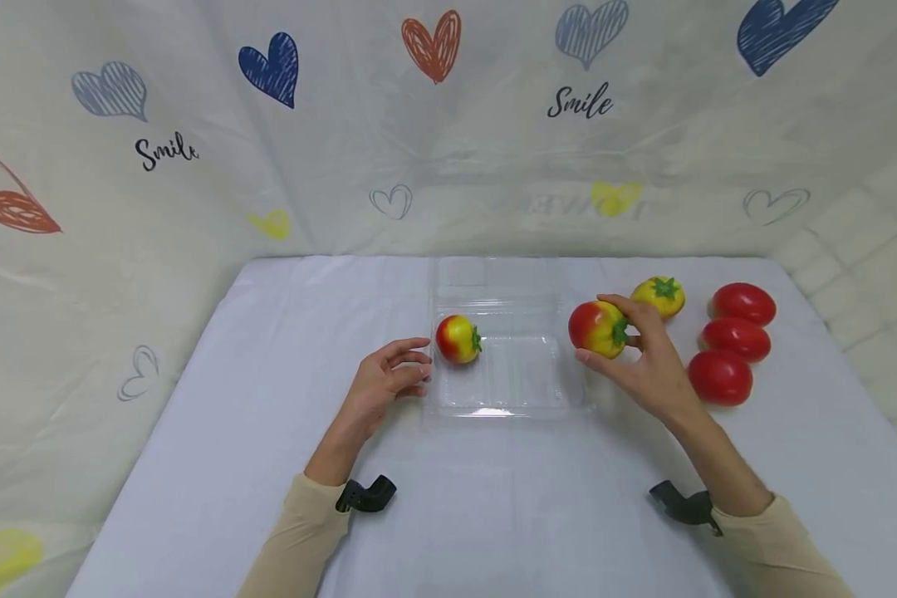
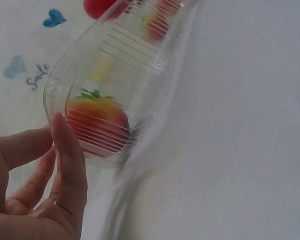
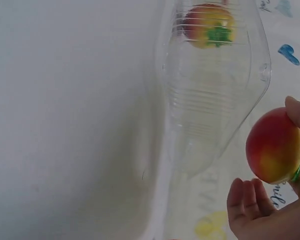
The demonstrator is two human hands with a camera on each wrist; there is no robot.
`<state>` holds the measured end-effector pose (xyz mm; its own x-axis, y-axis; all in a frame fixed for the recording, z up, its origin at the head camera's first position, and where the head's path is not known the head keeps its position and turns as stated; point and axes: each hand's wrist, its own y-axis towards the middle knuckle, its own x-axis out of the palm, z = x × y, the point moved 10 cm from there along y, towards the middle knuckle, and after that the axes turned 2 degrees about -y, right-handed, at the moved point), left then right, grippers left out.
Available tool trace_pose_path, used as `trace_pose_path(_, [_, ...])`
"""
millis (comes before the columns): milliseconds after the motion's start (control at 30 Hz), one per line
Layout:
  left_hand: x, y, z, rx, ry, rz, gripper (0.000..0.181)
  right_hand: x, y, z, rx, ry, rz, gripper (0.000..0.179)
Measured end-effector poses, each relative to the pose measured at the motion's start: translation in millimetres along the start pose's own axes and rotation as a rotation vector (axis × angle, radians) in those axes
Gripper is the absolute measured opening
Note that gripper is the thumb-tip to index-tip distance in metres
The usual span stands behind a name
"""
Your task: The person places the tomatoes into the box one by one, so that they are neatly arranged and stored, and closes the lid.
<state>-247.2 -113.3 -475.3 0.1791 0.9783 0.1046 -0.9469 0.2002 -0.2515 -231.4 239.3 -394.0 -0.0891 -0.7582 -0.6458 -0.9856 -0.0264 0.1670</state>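
A clear plastic container (image 1: 508, 374) with a raised lid stands mid-table. Inside its left end lies a red-and-yellow toy fruit (image 1: 458, 339) with a green leafy cap, seen through the wall in the left wrist view. My left hand (image 1: 381, 378) is at the container's left side; in the left wrist view its thumb and a finger pinch the rim (image 2: 51, 90). At the container's right edge, my right hand (image 1: 646, 361) grips a second red-and-yellow toy fruit (image 1: 596, 328) between thumb and fingers, its green cap facing the palm. The right wrist view shows this fruit (image 3: 275, 145) apart from the container.
Beyond the right hand sits a yellow toy fruit (image 1: 659, 296) with a green cap. Three red oval fruits (image 1: 736, 335) stand in a row at the right. A white cloth covers the table (image 1: 493, 515), and a heart-printed curtain (image 1: 478, 141) hangs behind it.
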Motion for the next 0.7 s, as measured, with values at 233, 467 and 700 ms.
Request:
trace_pose_path(233, [-0.5,1.2,-1.0,-0.002,-0.001,0.000,0.042,4,-0.3,-6,-0.027,0.013,-0.020,0.087])
trace_pose_path(467, [-1.1,0.7,-0.4,-0.001,-0.003,0.001,0.043,9,-2.5,-16,-0.090,0.124,-0.033,0.082])
trace_pose_path(700, [-1.6,0.5,-1.1,-0.006,0.009,0.006,0.045,16,-1.9,-21,-0.134,0.211,-0.056,0.081])
